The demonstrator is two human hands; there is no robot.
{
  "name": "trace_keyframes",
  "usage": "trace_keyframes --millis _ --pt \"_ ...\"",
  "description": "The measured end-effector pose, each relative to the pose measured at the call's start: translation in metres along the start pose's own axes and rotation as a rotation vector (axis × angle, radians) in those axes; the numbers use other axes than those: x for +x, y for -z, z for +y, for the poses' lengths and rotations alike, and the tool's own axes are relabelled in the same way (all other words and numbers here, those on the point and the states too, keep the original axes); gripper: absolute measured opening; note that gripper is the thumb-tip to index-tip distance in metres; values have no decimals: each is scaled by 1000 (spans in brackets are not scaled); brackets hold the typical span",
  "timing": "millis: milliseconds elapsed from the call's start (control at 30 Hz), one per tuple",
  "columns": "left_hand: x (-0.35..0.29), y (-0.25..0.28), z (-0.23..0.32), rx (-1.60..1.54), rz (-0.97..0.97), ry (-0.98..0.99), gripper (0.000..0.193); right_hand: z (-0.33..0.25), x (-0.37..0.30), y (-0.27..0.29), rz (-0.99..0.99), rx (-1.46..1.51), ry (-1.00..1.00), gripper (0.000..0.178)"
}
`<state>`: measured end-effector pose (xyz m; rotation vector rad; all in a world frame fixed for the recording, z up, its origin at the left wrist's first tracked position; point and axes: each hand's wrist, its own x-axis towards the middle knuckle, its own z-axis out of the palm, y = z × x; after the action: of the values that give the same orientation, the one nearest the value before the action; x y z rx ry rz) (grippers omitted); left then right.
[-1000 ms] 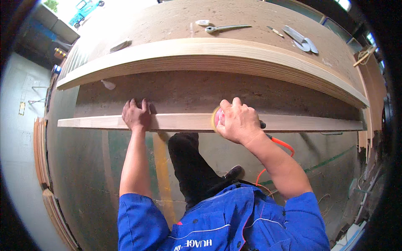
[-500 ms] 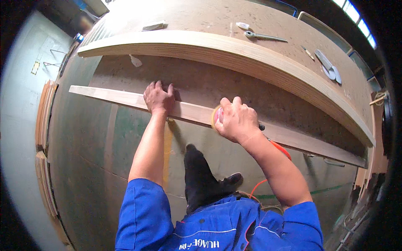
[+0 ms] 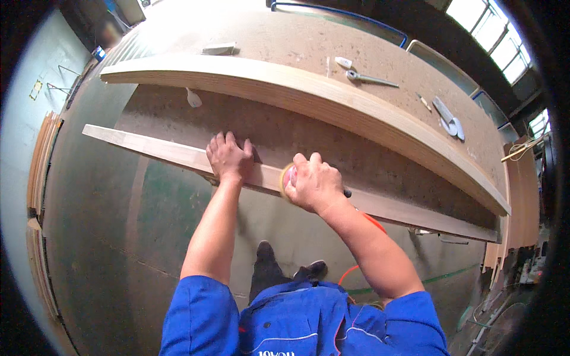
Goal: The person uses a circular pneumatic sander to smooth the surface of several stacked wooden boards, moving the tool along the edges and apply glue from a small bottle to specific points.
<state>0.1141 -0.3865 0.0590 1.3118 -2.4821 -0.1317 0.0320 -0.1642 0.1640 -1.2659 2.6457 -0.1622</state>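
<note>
Sander (image 3: 287, 179) has moved nearer the left hand (image 3: 230, 157).

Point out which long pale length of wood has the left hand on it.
The narrow board along the near edge of the workbench: the left hand rests across it, while no hand touches the pale wood farther back.

White lettering (image 3: 276, 353) stands upside down on the blue jacket (image 3: 285, 327), cut by the lower edge.

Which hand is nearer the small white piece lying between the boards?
Left. The left hand, on the near board, is below and right of the white piece; the right hand, on the sander, is farther right.
</note>
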Motion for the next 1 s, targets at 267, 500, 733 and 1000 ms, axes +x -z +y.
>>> trace_keyframes --millis 267,500,733,1000 --pt "0 9 -3 -69 27 -10 54 -39 12 -11 45 0 -69 54" --pt "-2 1 -11 -82 43 -15 59 -66 15 -6 -10 -15 -129 53" --pt "-1 -5 -14 -59 67 -31 59 -77 19 -6 -16 -24 -189 53" --pt "-1 -6 -15 -68 99 -41 59 -71 15 -6 -24 -33 -257 57"
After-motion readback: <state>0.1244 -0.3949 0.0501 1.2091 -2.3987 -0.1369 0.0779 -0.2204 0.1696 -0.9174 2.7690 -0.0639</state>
